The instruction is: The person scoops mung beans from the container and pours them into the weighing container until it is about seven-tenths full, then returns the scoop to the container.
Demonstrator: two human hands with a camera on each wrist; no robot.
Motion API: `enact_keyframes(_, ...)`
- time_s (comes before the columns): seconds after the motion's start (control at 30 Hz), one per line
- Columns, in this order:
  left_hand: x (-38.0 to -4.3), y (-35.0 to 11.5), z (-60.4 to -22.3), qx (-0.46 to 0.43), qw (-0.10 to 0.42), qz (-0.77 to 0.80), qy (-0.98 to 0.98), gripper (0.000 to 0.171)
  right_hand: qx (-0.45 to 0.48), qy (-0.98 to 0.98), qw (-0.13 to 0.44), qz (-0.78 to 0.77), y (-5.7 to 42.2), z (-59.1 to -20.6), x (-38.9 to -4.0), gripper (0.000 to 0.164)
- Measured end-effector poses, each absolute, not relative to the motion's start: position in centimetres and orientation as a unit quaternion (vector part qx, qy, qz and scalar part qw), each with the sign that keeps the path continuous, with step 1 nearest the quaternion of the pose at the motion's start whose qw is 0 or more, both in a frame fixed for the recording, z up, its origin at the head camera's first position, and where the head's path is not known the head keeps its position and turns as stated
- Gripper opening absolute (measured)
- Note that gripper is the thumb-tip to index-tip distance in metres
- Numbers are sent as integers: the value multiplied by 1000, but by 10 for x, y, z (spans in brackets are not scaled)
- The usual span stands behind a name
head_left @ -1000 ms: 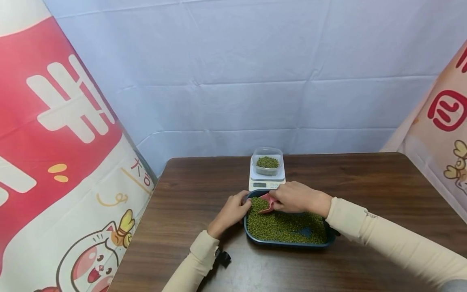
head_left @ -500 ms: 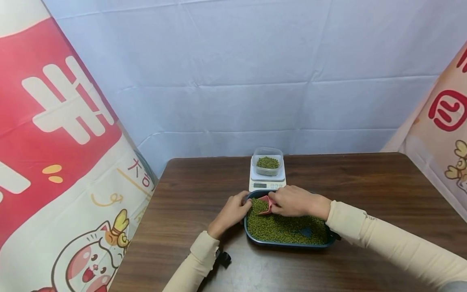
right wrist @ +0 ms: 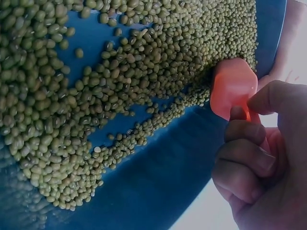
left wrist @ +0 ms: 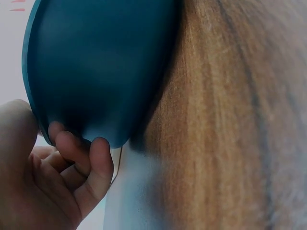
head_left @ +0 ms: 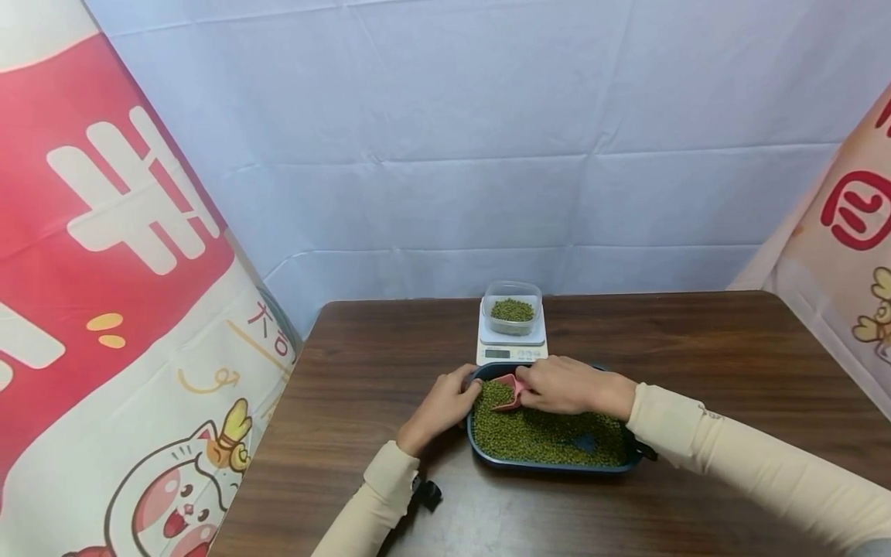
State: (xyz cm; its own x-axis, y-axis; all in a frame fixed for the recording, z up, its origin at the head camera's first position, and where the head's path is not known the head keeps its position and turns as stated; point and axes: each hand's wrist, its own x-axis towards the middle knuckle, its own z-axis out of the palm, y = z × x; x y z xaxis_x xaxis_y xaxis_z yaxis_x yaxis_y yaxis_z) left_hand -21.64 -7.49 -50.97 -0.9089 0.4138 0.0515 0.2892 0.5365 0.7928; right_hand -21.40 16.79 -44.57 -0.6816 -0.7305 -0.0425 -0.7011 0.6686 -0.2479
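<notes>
A dark blue rectangular tray [head_left: 557,467] of green mung beans [head_left: 543,445] stands on the table. At its left back corner my left hand [head_left: 440,402] grips the rim; in the left wrist view, the fingers [left wrist: 100,158] curl against the outside of the tray wall [left wrist: 100,67]. My right hand [head_left: 567,385] pinches the handle of a small pink scoop [head_left: 517,384] inside the tray. Beans lie in the scoop, seen from the head. In the right wrist view the scoop [right wrist: 232,86] sits low among the beans [right wrist: 120,81], and bare blue floor shows in patches.
Right behind the tray stands a white kitchen scale [head_left: 487,337], its display too small to read. On it sits a clear plastic container [head_left: 511,328] partly filled with beans. The brown wooden table [head_left: 390,340] meets a pale cloth backdrop [head_left: 445,193].
My right hand and the scoop have shifted slightly towards me, and the scoop's angle has changed a little. My left hand stays on the tray rim.
</notes>
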Motion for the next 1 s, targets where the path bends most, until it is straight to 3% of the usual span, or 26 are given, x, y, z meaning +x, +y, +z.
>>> enact_keyframes(1.0,-212,-74,-506,192,65,444,873,32,-396,902,68,-159,193,-449,-213,17)
